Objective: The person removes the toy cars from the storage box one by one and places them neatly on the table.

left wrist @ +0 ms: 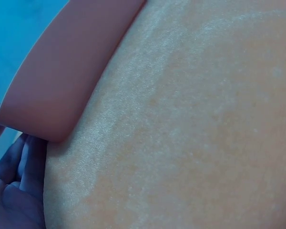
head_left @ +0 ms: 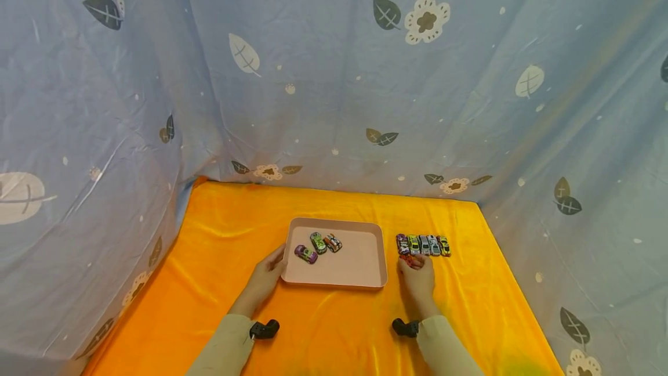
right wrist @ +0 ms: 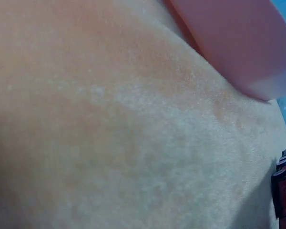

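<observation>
A shallow pink tray (head_left: 334,279) lies on the yellow cloth, and its wall (left wrist: 62,71) fills the upper left of the left wrist view. My left hand (head_left: 265,279) grips the tray's left edge, thumb by the rim and fingers against the outer side. Inside the tray's left half are three toy cars: a purple-and-green one (head_left: 305,254), a green one (head_left: 318,242) and an orange-and-white one (head_left: 333,242). My right hand (head_left: 420,281) holds a red toy car (head_left: 406,260) right of the tray. Its wheels show in the right wrist view, at the right edge.
Just beyond my right hand, several toy cars (head_left: 424,245) stand side by side in a row. The yellow cloth (head_left: 235,208) covers the table surface. Blue-grey curtains (head_left: 334,103) with leaves and flowers enclose the back and both sides.
</observation>
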The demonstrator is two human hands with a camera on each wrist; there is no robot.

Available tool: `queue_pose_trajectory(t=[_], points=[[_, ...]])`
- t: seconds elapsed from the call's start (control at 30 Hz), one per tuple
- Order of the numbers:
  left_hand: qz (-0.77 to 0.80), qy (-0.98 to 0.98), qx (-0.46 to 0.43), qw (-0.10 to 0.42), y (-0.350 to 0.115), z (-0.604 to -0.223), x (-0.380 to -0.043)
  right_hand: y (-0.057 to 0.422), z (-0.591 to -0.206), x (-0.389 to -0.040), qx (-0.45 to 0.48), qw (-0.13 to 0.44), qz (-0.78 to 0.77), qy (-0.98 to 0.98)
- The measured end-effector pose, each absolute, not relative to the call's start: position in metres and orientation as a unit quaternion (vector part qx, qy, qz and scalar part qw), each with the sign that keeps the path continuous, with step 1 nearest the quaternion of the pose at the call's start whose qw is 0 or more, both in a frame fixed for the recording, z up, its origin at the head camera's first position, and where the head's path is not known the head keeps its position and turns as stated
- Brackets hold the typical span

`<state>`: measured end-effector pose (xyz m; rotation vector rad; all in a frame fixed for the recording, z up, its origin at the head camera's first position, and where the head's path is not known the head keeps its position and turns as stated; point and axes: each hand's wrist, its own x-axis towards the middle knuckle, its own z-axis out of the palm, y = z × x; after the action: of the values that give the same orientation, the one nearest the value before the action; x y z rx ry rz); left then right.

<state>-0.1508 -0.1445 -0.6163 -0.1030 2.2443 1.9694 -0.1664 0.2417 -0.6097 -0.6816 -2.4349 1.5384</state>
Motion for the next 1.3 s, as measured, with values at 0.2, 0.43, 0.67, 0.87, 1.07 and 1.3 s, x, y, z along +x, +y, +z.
queue_pose_trajectory(t=[0.2,0.43,0.67,0.87,1.07,1.3], points=[[0.657,0.749,-0.034,0.080,-0.145,-0.618,-0.152,0.235,-0.600,-0.164,-0.199,0.139,0.507,-0.827],[0.656,0.749,-0.040,0.079,-0.146,-0.617,-0.152,0.210,-0.578,-0.171,-0.103,0.180,0.496,-0.844],[0.656,0.750,-0.034,0.076,-0.144,-0.616,-0.150,0.181,-0.569,-0.174,-0.048,0.150,0.525,-0.836],[0.658,0.748,-0.039,0.074,-0.145,-0.615,-0.150,0.152,-0.566,-0.181,-0.010,0.122,0.544,-0.830],[0.658,0.748,-0.038,0.075,-0.145,-0.615,-0.150,0.127,-0.565,-0.187,-0.003,0.053,0.563,-0.825],[0.662,0.745,-0.039,0.075,-0.146,-0.617,-0.150,0.111,-0.577,-0.198,-0.040,-0.043,0.599,-0.799]])
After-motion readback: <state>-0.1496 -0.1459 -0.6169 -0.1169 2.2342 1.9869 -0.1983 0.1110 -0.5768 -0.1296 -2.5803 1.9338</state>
